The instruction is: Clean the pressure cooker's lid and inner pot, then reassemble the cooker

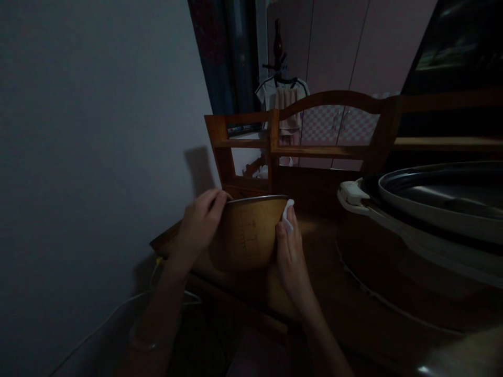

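Note:
A gold-coloured rice cooker inner pot [245, 235], with level lines marked on its side, is tilted above the wooden desk. My left hand [202, 220] is closed on its rim at the left, the thumb lying near the edge. On the pot's right side, my right hand [290, 254] presses a folded white tissue [288, 217] against the outer wall just below the rim. Whether the white piece is paper or cloth is hard to tell in the dim light. The pot's inside is hidden from me.
To the right stands a large rice cooker [396, 262] with its lid [444, 188] raised. A wooden shelf rack [330, 152] borders the desk [314, 246] at the back. A plain wall [98, 131] closes off the left, and a white cord [106, 319] hangs below.

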{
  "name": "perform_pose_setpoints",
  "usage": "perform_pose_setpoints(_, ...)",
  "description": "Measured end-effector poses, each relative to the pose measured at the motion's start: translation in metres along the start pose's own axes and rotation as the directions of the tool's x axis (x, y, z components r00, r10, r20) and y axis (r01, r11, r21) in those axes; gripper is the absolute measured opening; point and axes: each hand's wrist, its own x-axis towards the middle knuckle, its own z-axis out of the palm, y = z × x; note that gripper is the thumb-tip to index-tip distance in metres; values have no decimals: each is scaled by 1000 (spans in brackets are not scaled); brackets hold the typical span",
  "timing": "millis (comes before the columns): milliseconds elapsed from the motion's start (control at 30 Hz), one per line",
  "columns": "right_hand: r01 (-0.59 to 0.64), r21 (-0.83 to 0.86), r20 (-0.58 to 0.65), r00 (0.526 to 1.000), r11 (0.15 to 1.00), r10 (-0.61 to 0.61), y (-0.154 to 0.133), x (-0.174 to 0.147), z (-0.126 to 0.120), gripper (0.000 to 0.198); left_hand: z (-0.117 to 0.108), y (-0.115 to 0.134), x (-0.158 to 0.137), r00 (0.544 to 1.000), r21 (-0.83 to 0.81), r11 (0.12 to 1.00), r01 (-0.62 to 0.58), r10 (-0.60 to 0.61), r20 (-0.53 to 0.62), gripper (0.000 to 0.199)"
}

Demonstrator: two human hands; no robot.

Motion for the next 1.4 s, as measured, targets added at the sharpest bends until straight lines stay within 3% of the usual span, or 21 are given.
perform_pose_setpoints(100, 21, 4, 7, 1000, 1000, -21, -1, -1, -1, 63, 15, 32, 5, 999, 219, 975, 39, -43, 15, 60)
perform_pose_setpoints(233, 5, 1, -21, 1000, 1000, -5, -1, -3, 1, 64, 31, 45, 11, 995, 433, 896, 93, -69, -72, 77)
perform_pose_setpoints(367, 30, -18, -26, 999, 999, -30, 2, -4, 2, 61, 27, 40, 14, 998, 400, 915, 62, -47, -46, 78)
perform_pose_setpoints(633, 105, 19, -5, 995, 994, -104, 9, -3, 1, 54, 9, 26, 34, 977, 223, 972, 78, -119, 177, 78)
perform_pose_setpoints(833, 257, -90, 61, 966, 962, -253, 3, -6, 4, 51, 6, 16, 41, 965, 223, 966, 128, -174, 198, 78)
perform_pose_setpoints(933, 391, -203, 146, 919, 898, -367, -9, -6, 6, 54, 6, 17, 39, 970, 218, 968, 122, -163, 179, 78)
perform_pose_setpoints(1100, 655, -259, 415, 739, 710, -531, -25, -10, 5, 59, 7, 22, 38, 970, 223, 970, 94, -140, 201, 79)
perform_pose_setpoints(1200, 714, -250, 498, 674, 654, -546, -18, -21, 0, 64, 7, 20, 37, 966, 226, 970, 86, -136, 219, 78)
perform_pose_setpoints(1267, 709, -267, 500, 681, 653, -535, -7, -32, -4, 65, 7, 16, 34, 978, 219, 973, 77, -116, 172, 78)
perform_pose_setpoints(1300, 687, -281, 474, 707, 670, -526, 0, -38, -7, 64, 8, 14, 33, 987, 219, 973, 68, -97, 128, 78)
perform_pose_setpoints(1400, 531, -270, 299, 839, 803, -455, 19, -47, -9, 57, 8, 4, 29, 999, 227, 973, 48, -50, 2, 76)
